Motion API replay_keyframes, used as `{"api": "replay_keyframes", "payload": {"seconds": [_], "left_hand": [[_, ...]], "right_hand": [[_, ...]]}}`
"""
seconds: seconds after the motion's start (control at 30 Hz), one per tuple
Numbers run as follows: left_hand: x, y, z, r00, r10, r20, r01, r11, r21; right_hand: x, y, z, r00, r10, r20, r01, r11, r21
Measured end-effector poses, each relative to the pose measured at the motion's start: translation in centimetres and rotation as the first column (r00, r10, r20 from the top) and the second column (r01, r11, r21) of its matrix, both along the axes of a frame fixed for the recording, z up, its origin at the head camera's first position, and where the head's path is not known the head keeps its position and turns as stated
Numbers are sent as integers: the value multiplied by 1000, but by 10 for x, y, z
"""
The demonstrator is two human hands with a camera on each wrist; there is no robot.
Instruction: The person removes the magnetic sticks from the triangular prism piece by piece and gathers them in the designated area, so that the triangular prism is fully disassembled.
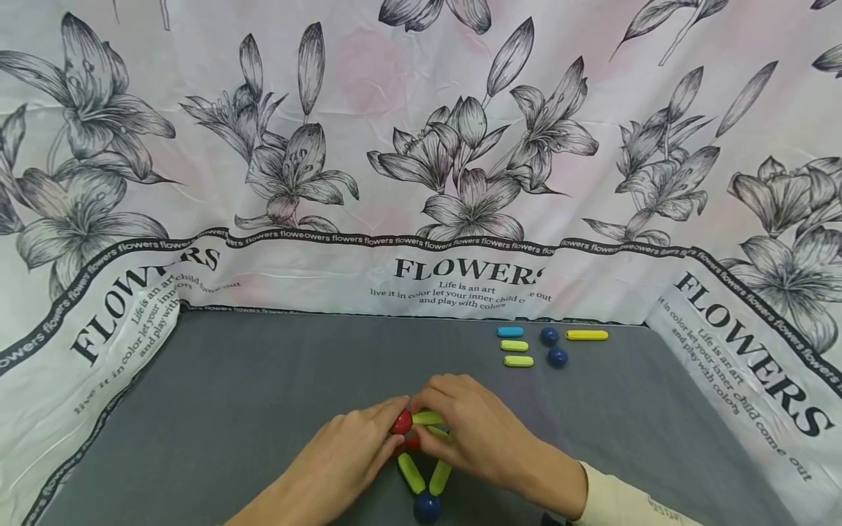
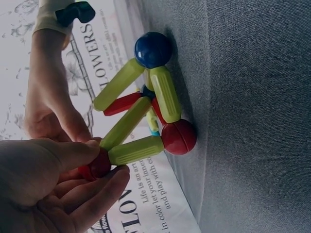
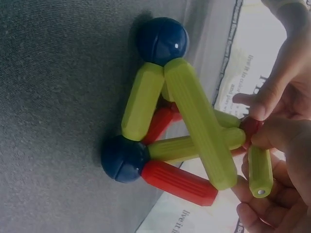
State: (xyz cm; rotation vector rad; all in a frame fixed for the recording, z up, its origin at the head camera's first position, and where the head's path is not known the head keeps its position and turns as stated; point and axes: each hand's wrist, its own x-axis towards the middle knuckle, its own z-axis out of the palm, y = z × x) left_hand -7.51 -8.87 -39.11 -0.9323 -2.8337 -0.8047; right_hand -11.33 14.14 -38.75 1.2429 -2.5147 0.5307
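Observation:
A standing frame of magnetic rods and balls is between my two hands. My left hand (image 1: 345, 449) pinches a red ball (image 1: 400, 421) at its top, with yellow-green rods (image 2: 136, 150) running down from it. In my right hand (image 1: 480, 431), thumb and fingers hold a short yellow-green rod (image 3: 260, 172) beside that ball; its metal-tipped end shows free. Whether its other end touches the ball is hidden. Lower down, another red ball (image 2: 180, 137) and blue balls (image 3: 163, 41) rest on the grey surface. A red rod (image 3: 180, 183) extends from a blue ball (image 3: 125, 159).
At the back right of the grey cloth (image 1: 276, 380) lie a blue rod (image 1: 509, 332), yellow-green rods (image 1: 518, 361), two blue balls (image 1: 557, 356) and a longer yellow rod (image 1: 587, 335). A flower-printed cloth (image 1: 316, 270) borders the back and sides.

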Motion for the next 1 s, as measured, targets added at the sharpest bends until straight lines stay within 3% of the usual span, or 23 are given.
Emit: {"api": "replay_keyframes", "payload": {"seconds": [0.23,0.53,0.87,1.0], "left_hand": [[-2,1,0,999,10,43,-9,1000,-23],[-2,3,0,999,29,32,-28,999,-46],[-1,2,-1,999,36,11,-35,999,-31],[-1,2,1,999,38,22,-38,999,-35]], "right_hand": [[-8,18,14,999,-20,-46,18,999,-45],[-20,55,31,989,-86,-124,75,993,-94],[-23,91,13,978,-201,-59,198,979,-54],[-29,102,5,975,-211,-67,209,977,-43]]}}
